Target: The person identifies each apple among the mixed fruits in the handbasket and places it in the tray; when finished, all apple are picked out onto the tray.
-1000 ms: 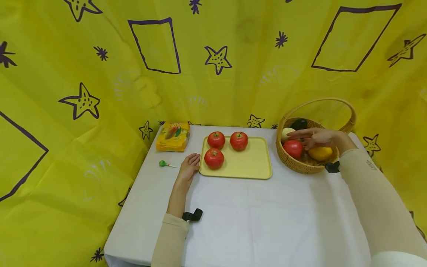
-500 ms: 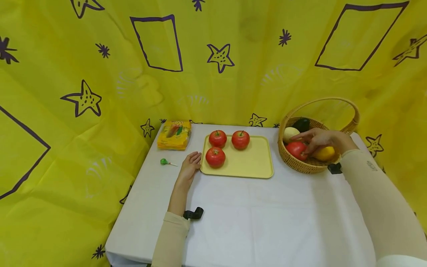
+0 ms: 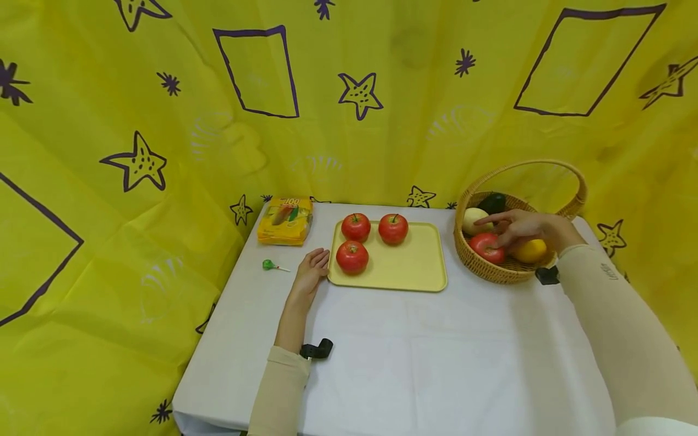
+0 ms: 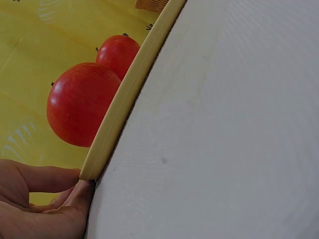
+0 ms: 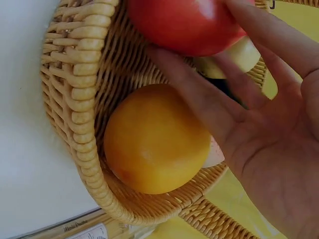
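Observation:
My left hand [image 3: 309, 274] lies at the near left corner of the yellow tray [image 3: 409, 257], its thumb tip touching the rim in the left wrist view. Three red apples [image 3: 352, 257] sit on the tray's left half. Over the wicker basket [image 3: 498, 275] at the right, my right hand [image 3: 522, 229] reaches inside. Its fingers and thumb are around another red apple [image 5: 187, 25]. Beside that hand lies a yellow-orange fruit [image 5: 157, 139], mango-like. A cream round fruit [image 3: 473, 221] and a dark green one [image 3: 492, 203] lie farther back in the basket.
A yellow packet [image 3: 286, 221] with a mango picture stands at the back left of the white table [image 3: 360, 363]. Before it lies a green lollipop [image 3: 268, 264]. The basket's tall handle [image 3: 579, 188] arches behind my right hand. A yellow curtain [image 3: 354, 151] hangs behind the table.
My right hand has lowered and its fingers have come in around the apple in the basket, which has shifted slightly. The left hand has stayed at the tray corner.

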`<action>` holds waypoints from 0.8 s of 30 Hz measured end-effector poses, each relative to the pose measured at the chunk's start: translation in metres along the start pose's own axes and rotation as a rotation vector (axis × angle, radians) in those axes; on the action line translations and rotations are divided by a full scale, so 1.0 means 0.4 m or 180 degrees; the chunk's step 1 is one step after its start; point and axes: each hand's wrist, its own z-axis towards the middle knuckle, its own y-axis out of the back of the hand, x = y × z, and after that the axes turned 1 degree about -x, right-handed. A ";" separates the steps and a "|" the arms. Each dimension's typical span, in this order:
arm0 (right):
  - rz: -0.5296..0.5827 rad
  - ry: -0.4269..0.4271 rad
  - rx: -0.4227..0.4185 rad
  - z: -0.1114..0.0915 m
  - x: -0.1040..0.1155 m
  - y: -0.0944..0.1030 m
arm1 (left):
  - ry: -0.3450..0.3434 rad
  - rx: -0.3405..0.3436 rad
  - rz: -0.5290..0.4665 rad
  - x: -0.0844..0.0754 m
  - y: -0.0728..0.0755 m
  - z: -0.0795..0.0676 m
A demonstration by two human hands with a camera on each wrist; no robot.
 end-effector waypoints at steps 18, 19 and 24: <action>-0.0044 0.0162 -0.0325 0.002 -0.007 -0.025 | -0.0012 -0.0045 -0.0033 0.012 0.005 0.007; -0.0046 0.0155 -0.0355 0.000 -0.006 -0.024 | -0.0015 -0.0040 -0.0029 0.011 0.006 0.007; -0.0114 0.0183 -0.0558 -0.011 0.000 -0.013 | -0.0023 -0.0032 -0.0016 0.006 0.008 0.006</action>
